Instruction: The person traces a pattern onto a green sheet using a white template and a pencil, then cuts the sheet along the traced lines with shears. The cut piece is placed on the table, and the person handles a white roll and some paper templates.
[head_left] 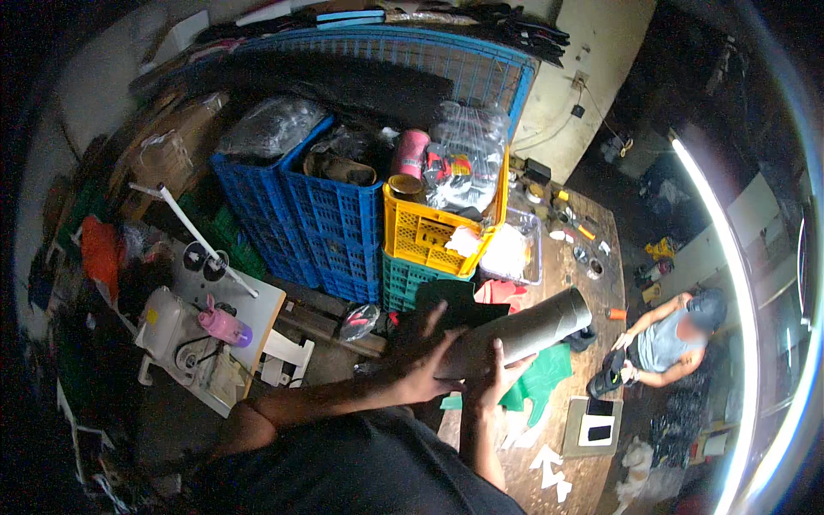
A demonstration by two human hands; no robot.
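Observation:
A grey-brown roll (pixel 541 326), shaped like a thick tube, is held tilted in front of me, its far end up to the right. My right hand (pixel 499 378) grips it from below at mid-length, with the thumb up along its near side. At the lower left end, my left hand (pixel 429 365) is against the roll; some of its fingers are stretched out and a little blurred. Dark sheet material (pixel 455 300) shows just behind that hand. Beneath the roll, green cut pieces (pixel 547 378) and a red piece (pixel 499 293) lie on the wooden table (pixel 592 292).
Stacked blue crates (pixel 335 223) and a yellow crate (pixel 425 236) on a green one stand ahead. A sewing machine (pixel 172 335) with a pink bottle (pixel 225 324) is at left. Across the table a person (pixel 674 343) handles a dark shoe-like item. White scraps (pixel 547 463) lie near.

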